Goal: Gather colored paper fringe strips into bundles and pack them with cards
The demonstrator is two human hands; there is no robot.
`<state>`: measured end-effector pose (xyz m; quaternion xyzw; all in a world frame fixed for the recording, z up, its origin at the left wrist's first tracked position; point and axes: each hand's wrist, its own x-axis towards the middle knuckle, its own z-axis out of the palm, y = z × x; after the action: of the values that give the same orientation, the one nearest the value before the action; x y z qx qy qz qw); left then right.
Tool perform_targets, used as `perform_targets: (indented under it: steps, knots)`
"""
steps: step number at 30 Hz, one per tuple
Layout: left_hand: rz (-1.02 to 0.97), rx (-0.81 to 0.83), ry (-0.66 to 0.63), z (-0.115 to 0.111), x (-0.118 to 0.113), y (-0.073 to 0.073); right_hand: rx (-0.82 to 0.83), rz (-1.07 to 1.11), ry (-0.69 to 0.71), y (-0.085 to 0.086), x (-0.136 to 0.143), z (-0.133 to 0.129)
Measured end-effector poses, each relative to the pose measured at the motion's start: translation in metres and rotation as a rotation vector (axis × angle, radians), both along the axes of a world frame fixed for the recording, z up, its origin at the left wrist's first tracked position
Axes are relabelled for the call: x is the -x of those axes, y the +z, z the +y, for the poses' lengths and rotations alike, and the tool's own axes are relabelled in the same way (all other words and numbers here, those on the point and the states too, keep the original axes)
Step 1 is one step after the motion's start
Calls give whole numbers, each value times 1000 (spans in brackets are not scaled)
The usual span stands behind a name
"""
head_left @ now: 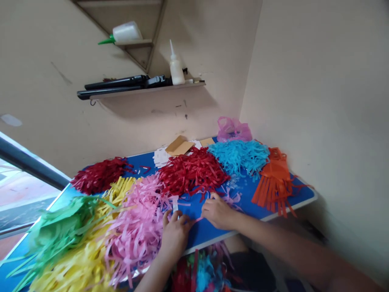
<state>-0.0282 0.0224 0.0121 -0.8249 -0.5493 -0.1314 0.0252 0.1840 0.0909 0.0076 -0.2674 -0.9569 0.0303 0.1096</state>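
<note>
My left hand (176, 233) rests on the blue table with its fingers bent, just right of a heap of pink paper strips (141, 215). A narrow pink strip (198, 220) runs between its fingertips and my right hand (218, 211), which is closed on the other end. A small whitish tape-like piece (175, 202) lies just beyond the left fingers. Lilac strips (232, 198) show behind the right hand, partly covered by it. Beyond both hands sits a heap of dark red strips (194, 170).
Around the blue table (209, 235) lie yellow strips (75, 259), green strips (60, 227), more red strips (100, 174), light blue strips (240, 156) and orange fringe (275, 174). A pink plastic bag (232, 129) and brown card (179, 146) are at the back. Glue bottles (176, 71) stand above.
</note>
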Motion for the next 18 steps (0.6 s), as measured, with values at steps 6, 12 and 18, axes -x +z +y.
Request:
perform_targets:
  steps: [6,12,18]
  knots:
    - [-53,-214,-81,2,-8,-12,-221,-21,89,-10,6,7]
    - [-274,-449,-156,-14,-6,18,100,301,-75,35,0,-30]
    - [-332,-523,-348,-43,-15,73,1192,699,-129,70,-6,-58]
